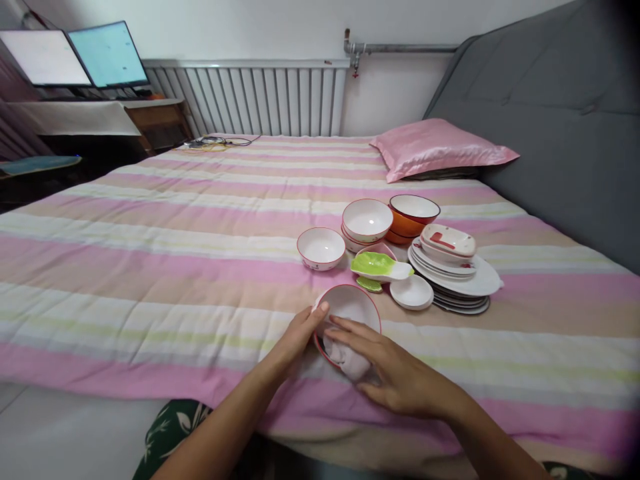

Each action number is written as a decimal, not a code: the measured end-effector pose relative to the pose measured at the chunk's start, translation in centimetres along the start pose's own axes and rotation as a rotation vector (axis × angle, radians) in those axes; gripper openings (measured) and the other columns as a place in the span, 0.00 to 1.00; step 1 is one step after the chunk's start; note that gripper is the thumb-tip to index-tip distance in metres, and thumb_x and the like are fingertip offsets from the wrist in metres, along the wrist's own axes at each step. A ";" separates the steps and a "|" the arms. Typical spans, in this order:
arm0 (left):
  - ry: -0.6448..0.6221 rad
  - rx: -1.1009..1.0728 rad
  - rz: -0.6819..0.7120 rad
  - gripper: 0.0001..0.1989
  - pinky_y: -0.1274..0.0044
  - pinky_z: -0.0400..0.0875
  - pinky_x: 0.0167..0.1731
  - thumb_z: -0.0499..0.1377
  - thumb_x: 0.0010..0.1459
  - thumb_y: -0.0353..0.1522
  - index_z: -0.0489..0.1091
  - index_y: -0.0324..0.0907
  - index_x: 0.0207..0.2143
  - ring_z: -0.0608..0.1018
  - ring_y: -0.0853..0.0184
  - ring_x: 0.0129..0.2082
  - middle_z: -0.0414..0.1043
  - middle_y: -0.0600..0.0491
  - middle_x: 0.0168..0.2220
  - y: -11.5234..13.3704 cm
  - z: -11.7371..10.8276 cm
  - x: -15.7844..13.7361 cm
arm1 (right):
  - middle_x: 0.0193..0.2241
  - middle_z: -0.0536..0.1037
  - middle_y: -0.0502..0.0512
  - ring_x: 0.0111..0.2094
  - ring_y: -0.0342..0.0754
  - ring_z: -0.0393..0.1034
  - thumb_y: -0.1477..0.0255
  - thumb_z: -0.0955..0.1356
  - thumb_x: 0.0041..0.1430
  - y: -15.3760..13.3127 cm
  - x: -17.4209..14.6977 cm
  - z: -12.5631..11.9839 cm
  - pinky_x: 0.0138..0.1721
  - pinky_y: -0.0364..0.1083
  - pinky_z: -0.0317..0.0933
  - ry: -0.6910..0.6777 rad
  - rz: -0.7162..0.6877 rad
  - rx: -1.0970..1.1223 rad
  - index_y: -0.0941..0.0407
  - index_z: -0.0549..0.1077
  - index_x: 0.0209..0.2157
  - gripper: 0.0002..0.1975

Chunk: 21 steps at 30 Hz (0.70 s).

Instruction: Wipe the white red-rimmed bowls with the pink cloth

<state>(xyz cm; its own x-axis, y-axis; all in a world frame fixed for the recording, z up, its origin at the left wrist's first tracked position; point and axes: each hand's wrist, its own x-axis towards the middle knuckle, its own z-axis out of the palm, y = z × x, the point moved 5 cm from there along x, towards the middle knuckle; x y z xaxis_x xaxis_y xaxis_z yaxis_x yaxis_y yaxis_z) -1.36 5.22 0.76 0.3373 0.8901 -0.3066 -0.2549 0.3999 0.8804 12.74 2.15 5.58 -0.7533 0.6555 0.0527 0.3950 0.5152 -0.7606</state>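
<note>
A white bowl with a red rim [353, 303] is tilted up near the bed's front edge. My left hand [299, 331] grips its left side, with the thumb over the rim and the other fingers hidden behind. Inside the bowl's lower part, my right hand [387, 365] holds a crumpled whitish cloth [349, 353] against it. Just beyond stands another red-rimmed white bowl [321, 248], upright on the striped bedspread. Close by on the right lie a green leaf-shaped dish [375, 264] with a white end and a small white dish [412, 292].
Behind these are stacked red-rimmed bowls [367, 220] and orange bowls [407, 225]. Stacked plates [483, 275] carry small rectangular dishes [449, 240] on the right. A pink pillow [440, 148] leans by the grey headboard [535, 100]. Cables [215, 142] lie at the far left edge.
</note>
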 end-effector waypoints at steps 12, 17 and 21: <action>0.017 0.024 -0.010 0.26 0.70 0.66 0.45 0.56 0.56 0.46 0.71 0.36 0.47 0.76 0.56 0.43 0.78 0.46 0.39 0.1 -0.1 0.0 | 0.43 0.76 0.52 0.42 0.48 0.71 0.65 0.63 0.63 -0.7 0.9 -0.7 0.45 0.46 0.63 0.083 0.088 0.295 0.53 0.69 0.51 0.17; 0.010 -0.034 -0.006 0.26 0.69 0.66 0.45 0.55 0.56 0.46 0.70 0.36 0.49 0.76 0.56 0.42 0.77 0.45 0.40 -0.3 -0.1 0.1 | 0.36 0.78 0.55 0.37 0.50 0.72 0.59 0.58 0.64 1.4 1.0 -0.9 0.40 0.46 0.65 0.388 0.234 0.377 0.59 0.74 0.43 0.21; 0.005 -0.032 -0.014 0.26 0.68 0.66 0.43 0.54 0.57 0.47 0.70 0.38 0.49 0.77 0.56 0.40 0.77 0.45 0.41 -0.2 -0.1 0.0 | 0.41 0.78 0.59 0.45 0.54 0.71 0.57 0.58 0.63 2.8 -0.7 -2.6 0.46 0.50 0.63 0.838 0.353 0.205 0.59 0.72 0.47 0.23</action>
<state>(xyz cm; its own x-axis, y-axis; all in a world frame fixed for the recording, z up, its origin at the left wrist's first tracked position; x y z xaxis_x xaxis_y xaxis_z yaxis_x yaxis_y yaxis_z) -1.41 5.12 0.54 0.3361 0.8856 -0.3207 -0.2788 0.4188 0.8642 15.77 4.55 5.15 0.0495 0.9814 0.1854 0.3680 0.1547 -0.9169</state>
